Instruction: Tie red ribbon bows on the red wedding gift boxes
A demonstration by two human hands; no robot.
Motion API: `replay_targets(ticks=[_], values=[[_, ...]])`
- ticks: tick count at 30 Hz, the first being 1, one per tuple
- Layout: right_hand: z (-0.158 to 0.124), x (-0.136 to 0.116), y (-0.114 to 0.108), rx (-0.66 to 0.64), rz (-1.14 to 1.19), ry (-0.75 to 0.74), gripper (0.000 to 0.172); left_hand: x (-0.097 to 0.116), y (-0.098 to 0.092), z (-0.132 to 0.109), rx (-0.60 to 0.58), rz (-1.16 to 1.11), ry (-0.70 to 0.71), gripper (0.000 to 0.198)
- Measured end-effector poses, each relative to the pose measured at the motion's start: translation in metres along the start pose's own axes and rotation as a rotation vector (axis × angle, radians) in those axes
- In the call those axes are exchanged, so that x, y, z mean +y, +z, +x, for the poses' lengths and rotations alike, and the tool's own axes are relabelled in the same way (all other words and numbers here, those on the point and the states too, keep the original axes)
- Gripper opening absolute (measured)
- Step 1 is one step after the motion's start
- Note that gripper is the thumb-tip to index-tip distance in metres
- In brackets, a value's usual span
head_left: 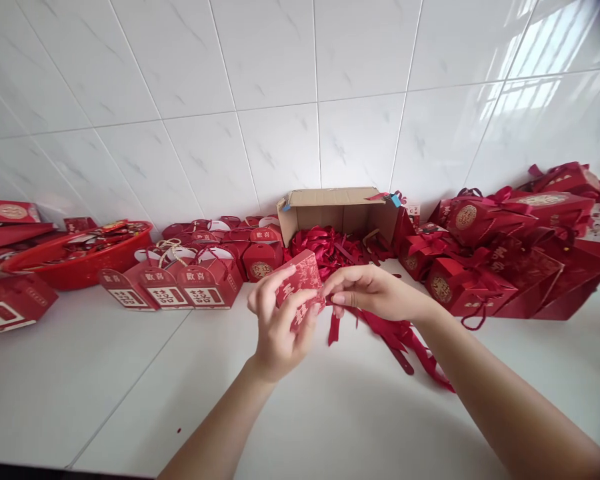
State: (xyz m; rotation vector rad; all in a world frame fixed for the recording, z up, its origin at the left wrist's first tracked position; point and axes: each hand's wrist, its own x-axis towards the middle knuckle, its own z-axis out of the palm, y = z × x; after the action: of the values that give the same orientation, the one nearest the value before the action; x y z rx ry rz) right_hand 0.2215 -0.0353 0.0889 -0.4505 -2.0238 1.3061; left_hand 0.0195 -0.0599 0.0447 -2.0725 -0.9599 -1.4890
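Observation:
Above the middle of the white tabletop, my left hand [280, 327] is wrapped round a small red gift box [299, 283] with gold-coloured characters, held tilted. My right hand [365, 292] meets the box's right edge, thumb and fingers pinched together there. What sits between those fingertips is too small to make out. A short piece of dark red ribbon [334, 329] hangs or lies just below them; I cannot tell which. Behind the hands, a cardboard box [340, 197] lies open towards me with a heap of red ribbons [325, 243] spilling out.
Several red handled boxes [210, 293] stand left of centre, beside a red basin [75, 267] full of small packets. Ribboned red boxes [473, 287] are piled at the right. Loose ribbon [420, 347] trails over the table [330, 427]. A tiled wall [280, 147] closes off the back.

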Motion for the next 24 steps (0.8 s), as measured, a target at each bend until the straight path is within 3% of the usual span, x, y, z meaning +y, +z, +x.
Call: replay_targets(ticks=[3,7,12,18,24], values=[[0.002,0.0,0.01,-0.027,0.182,0.013,0.016,0.006,0.002,-0.003,-0.028,-0.015,0.001,0.02],[0.004,0.003,0.014,-0.007,0.262,0.038,0.02,0.003,0.003,-0.005,-0.004,-0.015,0.036,0.019],[0.004,0.004,0.015,0.053,0.183,0.12,0.018,-0.002,0.003,-0.004,0.024,0.005,0.052,0.011],[0.006,0.005,0.015,0.134,0.058,0.111,0.02,-0.004,0.002,-0.001,0.068,0.019,0.074,0.002],[0.006,0.007,0.014,0.138,0.04,0.109,0.019,-0.004,0.0,0.0,0.089,0.022,0.095,0.012]])
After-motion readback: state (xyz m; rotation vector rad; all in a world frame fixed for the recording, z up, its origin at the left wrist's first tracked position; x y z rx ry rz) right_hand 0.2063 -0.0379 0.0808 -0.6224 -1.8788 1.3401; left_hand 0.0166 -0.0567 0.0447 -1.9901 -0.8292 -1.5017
